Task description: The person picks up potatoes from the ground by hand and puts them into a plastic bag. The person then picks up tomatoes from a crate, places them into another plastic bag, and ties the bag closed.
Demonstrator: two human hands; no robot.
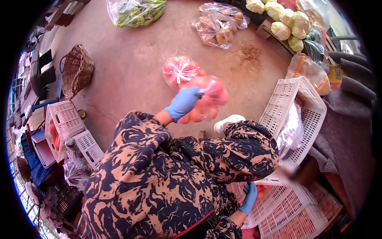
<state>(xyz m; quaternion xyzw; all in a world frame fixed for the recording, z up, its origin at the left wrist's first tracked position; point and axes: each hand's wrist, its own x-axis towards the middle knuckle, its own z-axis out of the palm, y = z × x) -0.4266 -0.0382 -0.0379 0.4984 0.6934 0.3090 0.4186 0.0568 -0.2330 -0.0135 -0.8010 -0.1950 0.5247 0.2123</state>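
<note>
My left hand (pixel 184 102), in a blue glove, is closed on the gathered neck of a clear plastic bag of tomatoes (pixel 211 95), a little blurred. The bag hangs over the floor in front of me. Just beyond it, a second bag of tomatoes (pixel 179 70) sits on the floor, partly overlapped by the held one. My right hand (pixel 249 198), also gloved in blue, is low on the right at the side of a white plastic crate (pixel 270 205). Its fingers look stretched out, close to a few red tomatoes (pixel 261 190); the fingertips are partly hidden.
Beyond me on the floor are a bag of green vegetables (pixel 142 14) and bags of brownish produce (pixel 219 30). Cabbages (pixel 287 19) are piled far right. An upturned-looking white crate (pixel 278 104) stands right. Left are a wicker basket (pixel 78 71) and white crates (pixel 65 121).
</note>
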